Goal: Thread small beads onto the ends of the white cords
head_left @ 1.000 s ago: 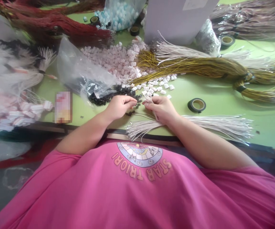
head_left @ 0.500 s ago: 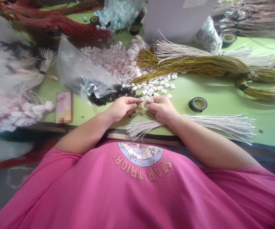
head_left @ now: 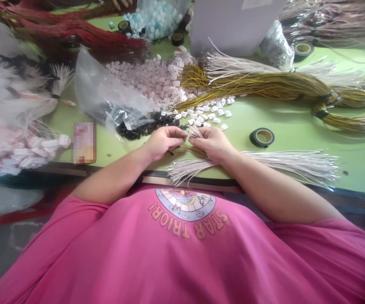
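My right hand [head_left: 214, 143] is closed round a small bunch of thin white wires [head_left: 195, 132], whose tips fan out toward my left hand. The fingertips of my left hand [head_left: 163, 141] are pinched together just beside those tips. Whatever is between them is too small to make out. Under my right wrist a larger bundle of white wires [head_left: 290, 164] lies along the table's near edge. Small black pieces [head_left: 138, 128] are heaped just beyond my left hand. Past both hands spreads a pile of small white plastic connectors [head_left: 160, 80].
Yellow-brown wire bundles [head_left: 271, 86] stretch across the right. A black tape roll [head_left: 262, 137] lies right of my hands. At left are a clear plastic bag [head_left: 96, 84] and white wires with connectors [head_left: 27, 152]. A grey-purple panel [head_left: 227, 29] stands behind. Another person's hand [head_left: 122, 3] shows at the top.
My left fingers have drawn together into a tighter pinch near the wire tips. The fingers of my right hand have shifted slightly on the wires. Another person's hand shows more at the top.
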Demonstrator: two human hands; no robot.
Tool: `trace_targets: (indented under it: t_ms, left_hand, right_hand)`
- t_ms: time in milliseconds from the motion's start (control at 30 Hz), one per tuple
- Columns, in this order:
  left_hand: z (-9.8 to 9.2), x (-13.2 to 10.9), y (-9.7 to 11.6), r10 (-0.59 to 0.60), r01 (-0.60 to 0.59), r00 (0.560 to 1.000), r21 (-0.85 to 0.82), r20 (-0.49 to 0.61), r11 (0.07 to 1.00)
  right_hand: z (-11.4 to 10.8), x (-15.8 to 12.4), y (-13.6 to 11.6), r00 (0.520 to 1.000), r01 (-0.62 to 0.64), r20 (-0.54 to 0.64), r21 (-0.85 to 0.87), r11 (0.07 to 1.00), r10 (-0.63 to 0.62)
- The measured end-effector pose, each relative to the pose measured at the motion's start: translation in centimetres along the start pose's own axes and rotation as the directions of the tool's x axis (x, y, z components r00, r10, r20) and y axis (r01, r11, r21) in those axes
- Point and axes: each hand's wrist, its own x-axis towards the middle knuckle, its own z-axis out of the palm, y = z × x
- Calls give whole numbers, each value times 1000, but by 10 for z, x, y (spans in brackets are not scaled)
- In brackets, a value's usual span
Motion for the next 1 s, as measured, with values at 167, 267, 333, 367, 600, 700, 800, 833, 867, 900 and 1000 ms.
trace_targets:
  t_ms: [167, 267, 333, 367, 600, 700, 800, 833, 867, 900, 1000]
  left_hand:
    - [3, 0, 1, 15, -14, 999, 29, -38, 999]
    - [7, -1, 3, 7, -5, 998, 33, -58, 999]
    - [9, -2, 4, 10, -7, 998, 48, -70, 999]
    - [9, -2, 4, 18, -13, 997, 58, -78, 998]
    - [8, -2, 3, 112, -82, 986, 224, -126, 971]
    - [6, -1, 3, 125, -97, 984, 212, -125, 973]
    - [4, 0, 1, 96, -87, 992, 111, -86, 990]
    - [3, 0, 0, 86, -81, 994, 76, -67, 994]
    - [3, 0, -1, 79, -77, 996, 51, -50, 996]
    - [2, 0, -1, 76, -74, 996, 39, -37, 996]
    - [4, -1, 1, 84, -79, 996, 93, -43, 992]
  right_hand:
    - [1, 0, -2, 1000, 6, -2, 6, 1000, -6]
    - [1, -1, -4, 1000, 0, -9, -22, 1000, -1]
    - [2, -1, -5, 1000, -2, -20, -27, 1000, 1]
    - [2, -1, -5, 1000, -4, -21, -15, 1000, 4]
    - [1, -1, 1, 999, -15, 34, 157, 987, 9]
    - [0, -1, 3, 999, -7, 44, 122, 992, 1]
    - [-1, -1, 6, 996, -24, 87, 180, 983, 8]
    - [-1, 0, 7, 994, -40, 110, 217, 975, 16]
    - [-1, 0, 7, 991, -57, 133, 252, 966, 24]
    - [-1, 0, 7, 988, -72, 152, 279, 958, 30]
    - [-1, 0, 5, 989, -64, 148, 253, 965, 27]
